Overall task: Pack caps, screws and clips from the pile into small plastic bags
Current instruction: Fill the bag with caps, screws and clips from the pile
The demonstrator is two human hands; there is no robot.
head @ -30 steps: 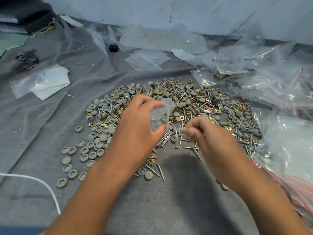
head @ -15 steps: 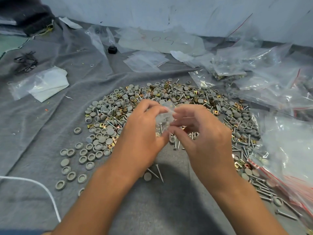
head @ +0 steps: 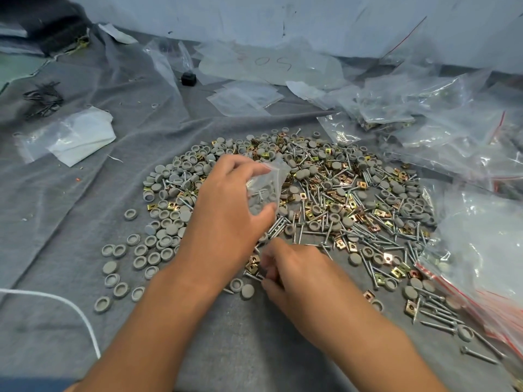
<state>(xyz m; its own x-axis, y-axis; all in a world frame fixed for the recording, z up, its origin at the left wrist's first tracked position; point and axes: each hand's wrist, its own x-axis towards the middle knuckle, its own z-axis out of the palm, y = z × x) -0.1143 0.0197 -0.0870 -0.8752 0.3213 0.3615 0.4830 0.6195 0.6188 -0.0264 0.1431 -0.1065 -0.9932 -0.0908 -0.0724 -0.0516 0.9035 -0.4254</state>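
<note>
Small clear bag [head: 267,183], crumpled, screws inside, in left-hand grip [head: 226,213]; right hand's [head: 294,271] unclear

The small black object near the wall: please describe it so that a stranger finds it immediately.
Start at the big pile of grey caps, screws and brass clips on the grey cloth, then look up-left. The small black block sits on the cloth beside a crumpled clear bag. It is the only compact black item among pale plastic.
</note>
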